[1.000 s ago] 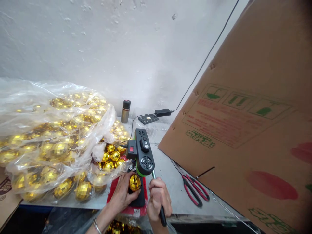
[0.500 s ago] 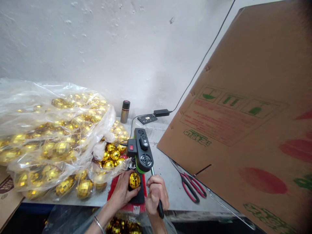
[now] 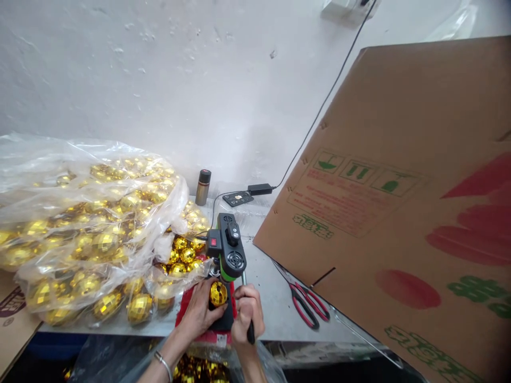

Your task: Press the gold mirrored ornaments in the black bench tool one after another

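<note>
A small bench drill press with a black head stands on the table, over a black base on red material. My left hand grips a gold mirrored ball between thumb and fingers, on the base just below the head. A dark spot shows on the ball's top. My right hand is wrapped round the press's lever, whose black end sticks out below the fist. Whether a drill bit touches the ball is hidden by the head.
Left lies a big clear plastic bag full of gold balls. Red-handled scissors lie by a large cardboard box at right. Behind stand a dark bottle, a phone-like black slab and a power adapter. More gold balls lie below the table edge.
The camera view has shifted slightly, showing more of the wall at top right. My right hand and the lever end sit slightly higher. The left hand keeps its hold on the ball.
</note>
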Available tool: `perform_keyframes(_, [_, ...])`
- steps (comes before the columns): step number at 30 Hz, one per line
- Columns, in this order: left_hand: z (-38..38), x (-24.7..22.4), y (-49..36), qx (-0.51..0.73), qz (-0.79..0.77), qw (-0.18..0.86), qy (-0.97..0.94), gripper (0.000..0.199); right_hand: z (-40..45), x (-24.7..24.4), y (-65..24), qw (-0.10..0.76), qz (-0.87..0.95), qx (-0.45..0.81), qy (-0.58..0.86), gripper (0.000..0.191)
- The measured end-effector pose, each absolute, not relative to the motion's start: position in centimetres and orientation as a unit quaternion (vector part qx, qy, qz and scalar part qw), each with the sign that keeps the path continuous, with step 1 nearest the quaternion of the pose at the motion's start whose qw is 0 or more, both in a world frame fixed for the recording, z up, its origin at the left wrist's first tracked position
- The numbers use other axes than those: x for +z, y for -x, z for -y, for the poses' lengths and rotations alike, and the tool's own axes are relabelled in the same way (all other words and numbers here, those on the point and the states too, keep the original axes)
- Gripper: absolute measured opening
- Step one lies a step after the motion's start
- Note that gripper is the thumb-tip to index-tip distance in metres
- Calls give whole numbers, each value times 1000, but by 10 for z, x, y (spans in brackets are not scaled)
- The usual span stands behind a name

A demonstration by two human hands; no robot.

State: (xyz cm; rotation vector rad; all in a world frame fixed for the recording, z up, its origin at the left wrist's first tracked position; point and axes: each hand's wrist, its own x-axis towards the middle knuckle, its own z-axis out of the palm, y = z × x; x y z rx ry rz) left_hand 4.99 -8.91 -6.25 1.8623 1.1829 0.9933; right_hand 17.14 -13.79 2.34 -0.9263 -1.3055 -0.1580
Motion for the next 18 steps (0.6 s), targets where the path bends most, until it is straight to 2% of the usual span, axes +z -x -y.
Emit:
perform_keyframes(8, [99,-66,-43,410,-453,355,-708,62,144,104,-176,669,570,37,476,39])
perform_keyframes(12, [131,-76,-17,428,-429,317,-729,74,144,108,-175,679,569,47,462,39])
perform_keyframes(13, [135,-72,-9,436,-424,305,-733,71,145,103,-174,681,569,46,459,38])
perform_keyframes(16, [121,-35,9,465,-441,230,-733,37,147,87,-171,686,567,40,453,35])
perform_keyframes(18, [88,3,12,440,-517,159,-716,37,148,82,-170,688,565,33,454,35])
